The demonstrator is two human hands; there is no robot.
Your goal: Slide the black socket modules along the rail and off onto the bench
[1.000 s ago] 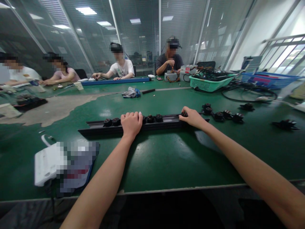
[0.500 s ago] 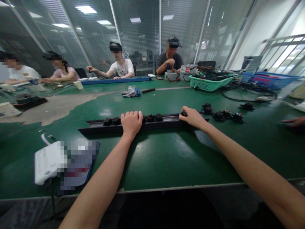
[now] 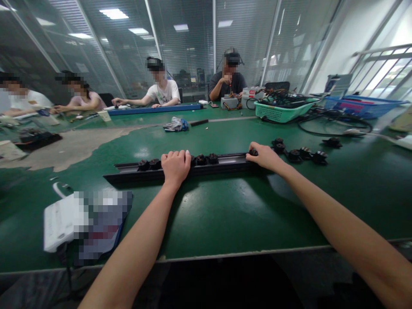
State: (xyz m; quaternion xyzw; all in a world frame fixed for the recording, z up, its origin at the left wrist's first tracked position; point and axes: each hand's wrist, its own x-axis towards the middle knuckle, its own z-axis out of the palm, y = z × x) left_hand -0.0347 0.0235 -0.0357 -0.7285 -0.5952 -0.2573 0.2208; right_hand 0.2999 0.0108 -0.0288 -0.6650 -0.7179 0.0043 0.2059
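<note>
A long black channel rail (image 3: 148, 174) lies across the green table before me. Several round black socket modules (image 3: 213, 159) sit in its groove, left of the middle and on both sides of my left hand (image 3: 175, 166). That hand is closed over the rail, its fingers curled behind the far side; they hide part of the row. At the rail's right end, my right hand (image 3: 262, 157) pinches another black socket module (image 3: 253, 152) between thumb and fingers. Between this module and the row, a stretch of bare groove shows. Whether the pinched module is seated in the groove is hidden.
Several loose socket modules (image 3: 294, 155) lie right of the rail. Behind them stand a green basket (image 3: 283, 112) of cables and a blue basket (image 3: 363, 107). A white box (image 3: 64, 221) with a cord lies front left. Several people work across the table.
My right hand has slid a little to the right with the socket module. My left hand stays on the rail. Another person's hand at the far right edge is gone from view.
</note>
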